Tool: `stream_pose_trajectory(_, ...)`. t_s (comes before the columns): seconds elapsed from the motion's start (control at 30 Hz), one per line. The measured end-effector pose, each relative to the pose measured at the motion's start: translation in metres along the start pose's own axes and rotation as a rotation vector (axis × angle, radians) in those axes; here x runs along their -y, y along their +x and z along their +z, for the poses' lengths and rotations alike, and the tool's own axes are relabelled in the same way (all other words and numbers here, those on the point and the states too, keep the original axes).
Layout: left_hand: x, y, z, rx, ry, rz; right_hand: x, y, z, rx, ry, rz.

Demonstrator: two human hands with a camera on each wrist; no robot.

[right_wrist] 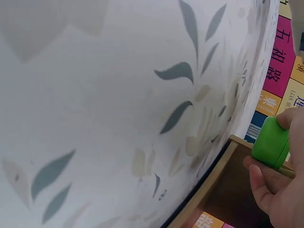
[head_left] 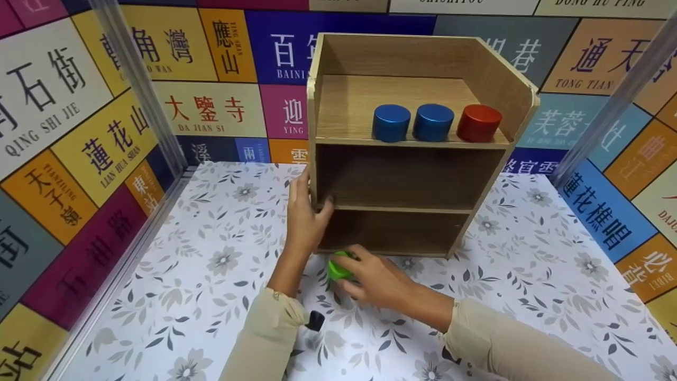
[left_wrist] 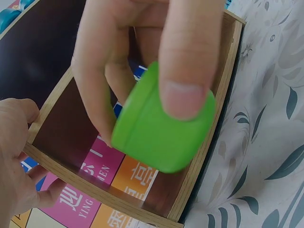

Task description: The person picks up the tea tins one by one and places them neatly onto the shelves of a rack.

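Note:
My right hand [head_left: 382, 279] pinches a small bright green block with rounded corners [head_left: 338, 269], just in front of the lower left corner of a wooden shelf unit [head_left: 394, 210]. In the left wrist view the thumb lies across the face of the green block [left_wrist: 161, 142], with the fingers behind it. My left hand [head_left: 305, 219] holds the unit's left side panel, thumb at the front edge and fingers along the outside. Two blue round tins [head_left: 391, 124] [head_left: 433, 123] and a red one [head_left: 479, 124] stand in a row on the unit's top shelf.
Below the top shelf, the unit has two dark compartments [head_left: 407, 177]. It stands on a white floral-patterned cloth [head_left: 227, 254]. Walls of coloured panels with Chinese lettering [head_left: 211, 106] enclose the table, with clear upright edges [head_left: 140, 84] at the corners.

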State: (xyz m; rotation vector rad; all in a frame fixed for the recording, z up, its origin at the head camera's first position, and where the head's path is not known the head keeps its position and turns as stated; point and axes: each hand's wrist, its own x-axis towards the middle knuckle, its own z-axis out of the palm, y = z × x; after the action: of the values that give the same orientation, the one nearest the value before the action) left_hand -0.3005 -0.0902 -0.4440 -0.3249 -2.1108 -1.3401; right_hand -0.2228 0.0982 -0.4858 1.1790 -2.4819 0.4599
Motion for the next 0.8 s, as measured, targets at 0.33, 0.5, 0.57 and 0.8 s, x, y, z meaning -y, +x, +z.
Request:
stream_pose_trajectory(0.33, 0.002, -0.001, 0.000, 0.000, -0.008, 0.006, 0.003, 0.009, -0.021, 0.025, 0.046, 0.033)
stream_pose_trajectory(0.5, 0.003, -0.001, 0.000, 0.004, -0.016, 0.002, 0.002, 0.017, -0.038, 0.002, 0.010, 0.032)
stream_pose_trajectory(0.57, 0.002, 0.000, 0.001, 0.007, -0.021, -0.004, 0.001, 0.020, -0.046, -0.015, -0.001, 0.034)
stream_pose_trajectory(0.8, 0.002, 0.000, 0.000, 0.019, -0.034, -0.003, 0.000, 0.030, -0.069, -0.046, 0.024, 0.061)
